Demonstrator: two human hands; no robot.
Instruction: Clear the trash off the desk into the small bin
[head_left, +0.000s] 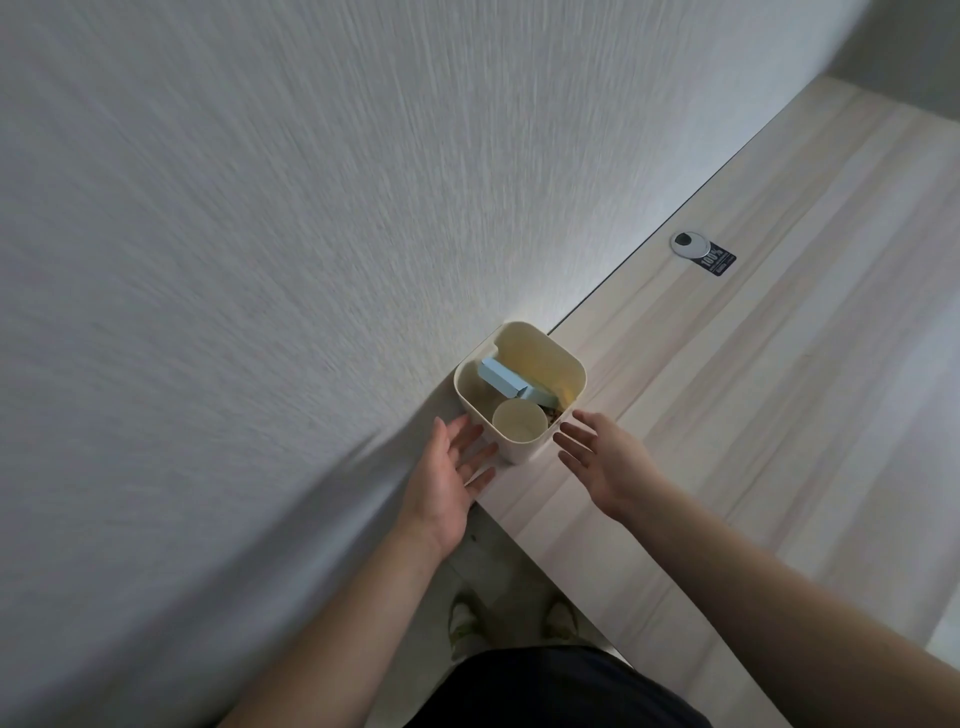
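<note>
A small cream bin (566, 364) stands at the desk's corner against the wall. Inside it lie a light blue box (501, 380) and a cream paper cup (518, 421), with some small scraps beside them. My left hand (452, 470) is spread open just left of the bin, fingertips near its side. My right hand (602, 460) is open just right of the bin, fingers pointing at it. Neither hand holds anything, and I cannot tell whether they touch the bin.
The light wooden desk (753, 415) runs to the right along a grey textured wall (260, 260). A round cable grommet (688, 244) and a black sticker (718, 260) sit near the desk's back edge. My shoes (514, 618) show on the floor below.
</note>
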